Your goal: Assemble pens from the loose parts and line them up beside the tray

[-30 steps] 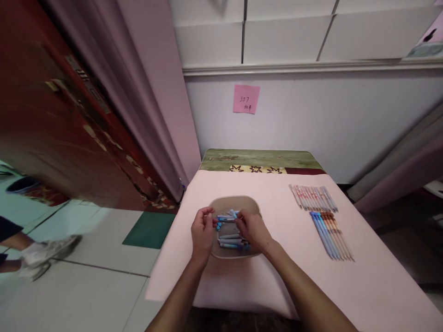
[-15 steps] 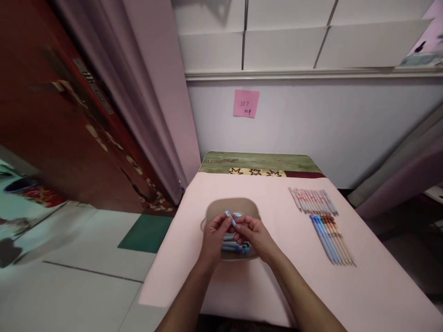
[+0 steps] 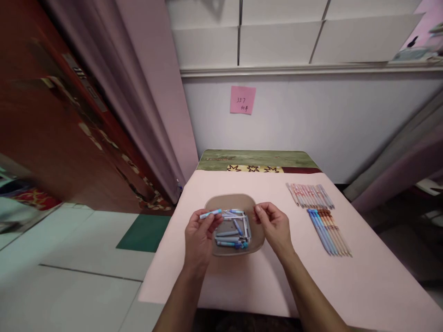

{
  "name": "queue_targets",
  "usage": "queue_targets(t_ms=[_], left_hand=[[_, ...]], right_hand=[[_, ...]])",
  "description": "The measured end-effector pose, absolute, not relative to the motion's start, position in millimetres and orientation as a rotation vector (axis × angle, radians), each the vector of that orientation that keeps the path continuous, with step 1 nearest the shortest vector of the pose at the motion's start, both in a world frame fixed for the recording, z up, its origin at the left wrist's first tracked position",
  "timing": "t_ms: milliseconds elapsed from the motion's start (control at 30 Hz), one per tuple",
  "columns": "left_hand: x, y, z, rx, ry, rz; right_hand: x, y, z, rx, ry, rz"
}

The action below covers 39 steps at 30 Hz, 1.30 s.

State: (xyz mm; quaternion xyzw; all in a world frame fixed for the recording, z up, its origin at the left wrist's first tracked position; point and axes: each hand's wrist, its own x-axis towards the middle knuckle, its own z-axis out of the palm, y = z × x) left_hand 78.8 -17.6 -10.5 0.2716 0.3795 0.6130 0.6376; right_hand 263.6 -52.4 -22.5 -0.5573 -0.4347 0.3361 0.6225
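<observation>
My left hand [image 3: 200, 232] pinches a light blue pen piece [image 3: 210, 214] over the left side of a beige basket [image 3: 256, 240]. At the basket's right rim is my right hand [image 3: 276, 226], its thumb and fingers pressed together; what they hold, if anything, is too small to name. Several blue and white pen parts [image 3: 227, 234] lie loose inside the basket. On the right of the table, a row of pale pens with pinkish marks [image 3: 309, 196] lies above a second row of blue and brown-topped pens [image 3: 328, 233].
A pink cloth [image 3: 249, 286] covers most of the table, with a green patterned strip [image 3: 256, 158] at its far edge. A pink note [image 3: 242, 100] is on the wall behind. A reddish door [image 3: 69, 138] and a purple curtain [image 3: 138, 92] stand at the left.
My hands have moved apart, the left one to the left with the blue piece and the right one to the right. More of the basket's contents now shows between them.
</observation>
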Motion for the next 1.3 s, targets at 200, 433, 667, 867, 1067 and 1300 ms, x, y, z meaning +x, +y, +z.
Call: queue_targets(t_ms=[200,433,667,867,1067,1300], left_hand=[[53.1,-18.2,-12.9,0.38,0.861,1.332],[49.1,-26.8,-16.1,0.593,0.883,1.336],[64.3,-10.9,-23.6,0.778,0.956,1.425],[64.8,-10.4,-35.5,0.773,1.029,1.468],[65.4,-13.4,-28.4,0.751,1.064,1.415],[59.5,-9.4,-18.8,0.665,1.095,1.46]], right_hand=[[280.0,-45.0,-23.9,-1.663,-1.363,0.474],[264.2,-7.0,-15.2,-1.98,-2.055,0.425],[236.4,25.8,-33.4,-1.846,-2.432,0.551],[240.5,12.8,-35.9,-1.828,-2.513,0.548],[244.0,24.4,-32.1,-1.952,-2.388,0.452],[207.0,41.2,-38.2,-1.903,-2.453,0.493]])
